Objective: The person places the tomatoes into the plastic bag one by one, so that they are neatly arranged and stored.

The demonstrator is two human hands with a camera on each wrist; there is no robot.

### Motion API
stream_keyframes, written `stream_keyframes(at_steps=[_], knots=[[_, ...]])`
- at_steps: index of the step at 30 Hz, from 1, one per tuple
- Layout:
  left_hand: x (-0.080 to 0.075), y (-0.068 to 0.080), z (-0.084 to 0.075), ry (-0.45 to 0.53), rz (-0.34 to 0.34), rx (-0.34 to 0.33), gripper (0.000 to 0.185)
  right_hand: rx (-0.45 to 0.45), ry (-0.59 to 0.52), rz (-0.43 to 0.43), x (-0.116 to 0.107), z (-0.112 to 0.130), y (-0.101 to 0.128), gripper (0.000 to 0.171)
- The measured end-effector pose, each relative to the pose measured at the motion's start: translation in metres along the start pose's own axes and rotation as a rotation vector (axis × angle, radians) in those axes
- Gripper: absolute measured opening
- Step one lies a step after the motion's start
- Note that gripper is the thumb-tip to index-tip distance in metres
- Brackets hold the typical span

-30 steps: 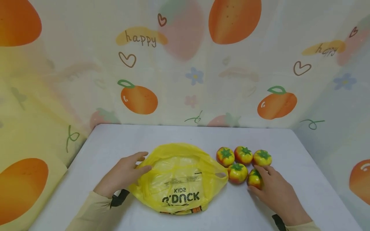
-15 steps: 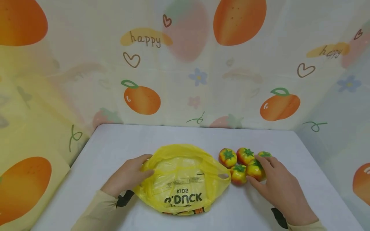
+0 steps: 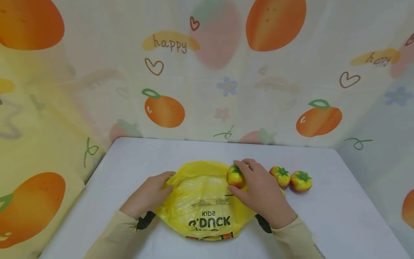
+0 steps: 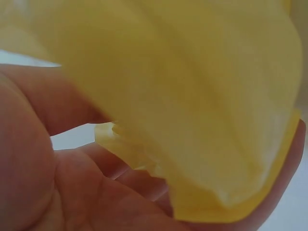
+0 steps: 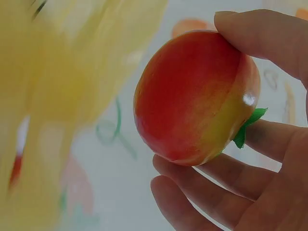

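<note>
A small round red-and-yellow toy tomato with a green leafy top [image 3: 235, 176] is grasped between the curled fingers and thumb of the right hand [image 3: 258, 190], just above the right side of the crinkled yellow plastic bag printed with black letters [image 3: 200, 201]. The bag's left edge is pinched by the left hand [image 3: 148, 194], and the bag lies on the white table [image 3: 339, 216]. Two more toy tomatoes [image 3: 292, 178] are seen resting on the table to the right, near the hand.
</note>
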State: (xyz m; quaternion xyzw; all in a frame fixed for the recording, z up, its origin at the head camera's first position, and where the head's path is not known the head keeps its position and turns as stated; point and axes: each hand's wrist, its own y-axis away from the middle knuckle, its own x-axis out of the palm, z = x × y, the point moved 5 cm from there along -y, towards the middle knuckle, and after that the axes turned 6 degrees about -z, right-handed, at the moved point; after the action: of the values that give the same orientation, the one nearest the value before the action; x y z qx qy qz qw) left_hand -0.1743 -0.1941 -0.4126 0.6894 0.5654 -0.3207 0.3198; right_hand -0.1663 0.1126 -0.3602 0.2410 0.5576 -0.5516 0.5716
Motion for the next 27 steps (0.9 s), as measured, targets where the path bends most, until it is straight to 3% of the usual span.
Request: stream_keyframes(at_steps=[11, 18, 27], knots=[[0.002, 0.000, -0.002, -0.004, -0.021, -0.014, 0.044, -0.092, -0.149, 0.091, 0.050, 0.060, -0.026, 0.070], [0.001, 0.001, -0.007, 0.014, -0.031, 0.007, 0.042, -0.108, -0.155, 0.145, 0.072, 0.073, -0.031, 0.070], [-0.001, 0.002, -0.005, 0.017, -0.045, 0.014, 0.042, -0.134, -0.150, 0.153, 0.083, 0.085, -0.037, 0.069]])
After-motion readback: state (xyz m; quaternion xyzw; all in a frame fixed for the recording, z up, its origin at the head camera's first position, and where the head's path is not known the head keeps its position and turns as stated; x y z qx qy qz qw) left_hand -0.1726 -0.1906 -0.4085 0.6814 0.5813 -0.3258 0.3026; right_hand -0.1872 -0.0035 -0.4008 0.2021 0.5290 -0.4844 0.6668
